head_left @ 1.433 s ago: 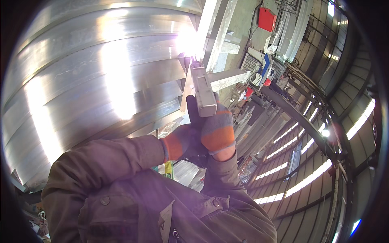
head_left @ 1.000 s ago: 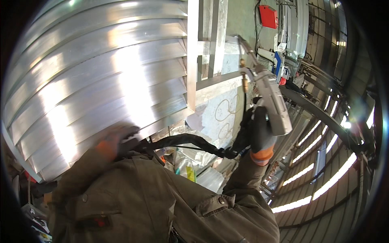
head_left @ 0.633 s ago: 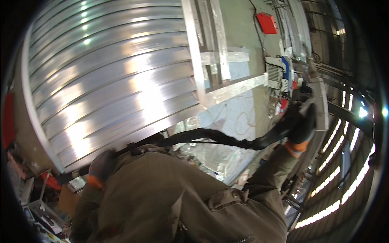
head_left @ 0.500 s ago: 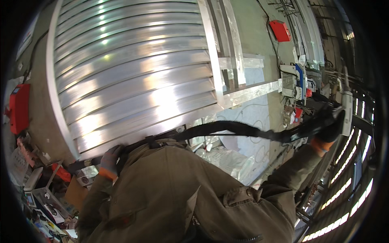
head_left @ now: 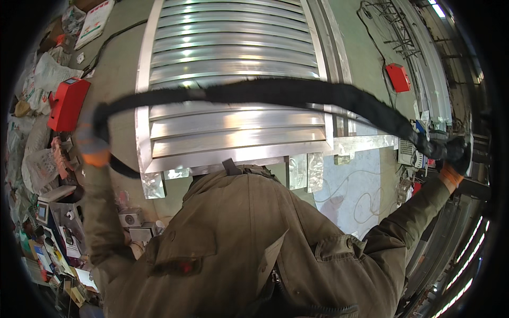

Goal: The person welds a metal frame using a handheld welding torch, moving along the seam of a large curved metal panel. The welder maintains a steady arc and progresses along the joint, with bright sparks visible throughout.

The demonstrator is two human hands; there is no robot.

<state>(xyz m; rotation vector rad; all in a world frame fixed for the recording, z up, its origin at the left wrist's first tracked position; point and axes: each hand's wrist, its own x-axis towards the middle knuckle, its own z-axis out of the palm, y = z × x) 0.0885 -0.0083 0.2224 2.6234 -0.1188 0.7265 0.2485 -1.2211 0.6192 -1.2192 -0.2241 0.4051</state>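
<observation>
A thick black sleeved cable [head_left: 275, 91] arches in front of me from one hand to the other, across a silver louvered metal panel [head_left: 238, 153]. My left hand [head_left: 94, 139], in a grey and orange glove, is closed around the cable at the left, somewhat blurred; a loose length curves down beside it toward the panel's lower corner. Far to the right, my right hand [head_left: 457, 153], in a dark glove with an orange cuff, grips the cable near its other end. What lies past those fingers is too dark to make out.
Red boxes [head_left: 69, 104] stand on the floor at left, and another red box [head_left: 398, 78] at right. Plastic bags and cluttered goods line the left edge. Foil-wrapped bars [head_left: 366, 143] jut out from under the panel. Long metal profiles [head_left: 429, 69] lie at right.
My left hand has risen from my waist out to the left, lifting the cable from waist level to an arch over the panel. My right arm stays stretched to the right.
</observation>
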